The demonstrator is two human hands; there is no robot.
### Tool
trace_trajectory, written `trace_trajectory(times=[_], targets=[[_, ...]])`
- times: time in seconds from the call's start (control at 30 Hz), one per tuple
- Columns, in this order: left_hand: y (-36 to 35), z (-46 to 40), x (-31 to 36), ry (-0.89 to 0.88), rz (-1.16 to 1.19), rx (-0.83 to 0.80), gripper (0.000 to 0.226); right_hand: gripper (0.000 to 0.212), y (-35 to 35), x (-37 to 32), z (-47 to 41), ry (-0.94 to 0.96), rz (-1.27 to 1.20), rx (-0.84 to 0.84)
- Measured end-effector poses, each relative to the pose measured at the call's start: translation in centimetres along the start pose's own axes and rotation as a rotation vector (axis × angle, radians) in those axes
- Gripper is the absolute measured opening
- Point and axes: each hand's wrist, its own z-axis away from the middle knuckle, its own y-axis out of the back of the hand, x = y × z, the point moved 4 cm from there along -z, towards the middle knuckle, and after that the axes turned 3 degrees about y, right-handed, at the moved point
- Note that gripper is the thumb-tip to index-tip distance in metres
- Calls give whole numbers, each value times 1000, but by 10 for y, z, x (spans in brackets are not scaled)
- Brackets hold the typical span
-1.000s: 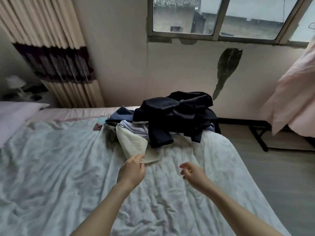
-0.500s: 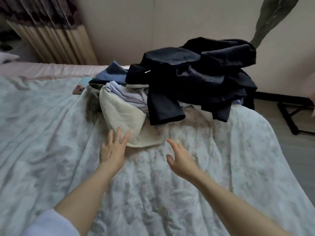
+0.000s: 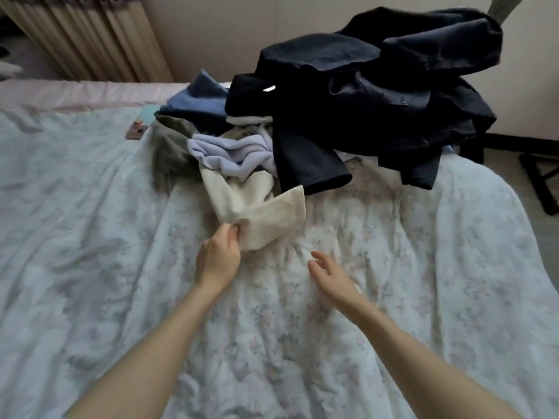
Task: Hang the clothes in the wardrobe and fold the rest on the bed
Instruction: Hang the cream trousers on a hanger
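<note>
Bed (image 3: 90,267); left fingers (image 3: 231,234) around cream garment (image 3: 266,219)

Dim, flat daylight is filling the room, casting only soft shadows under the clothes pile (image 3: 348,116) on the bed (image 3: 90,237). The wide lens is bending the edges, and everything is looking slightly soft and grainy.

Left hand (image 3: 218,257), flat half second ago, now pinching cream garment (image 3: 260,213) edge, bunching it; right hand (image 3: 329,275) lying lower on bedsheet (image 3: 378,267); camera leaning closer.
</note>
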Motion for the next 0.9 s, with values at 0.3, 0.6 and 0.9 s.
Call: trace_trajectory(times=[0.3, 0.6, 0.9], targets=[[39, 78, 66, 272, 686, -190, 34, 67, 1, -71, 36, -227, -726, -183], [87, 147, 136, 99, 650, -434, 34, 11, 21, -120, 94, -270, -821, -20], [85, 186, 116, 310, 387, -340, 20, 26, 109, -72, 147, -117, -27, 185]])
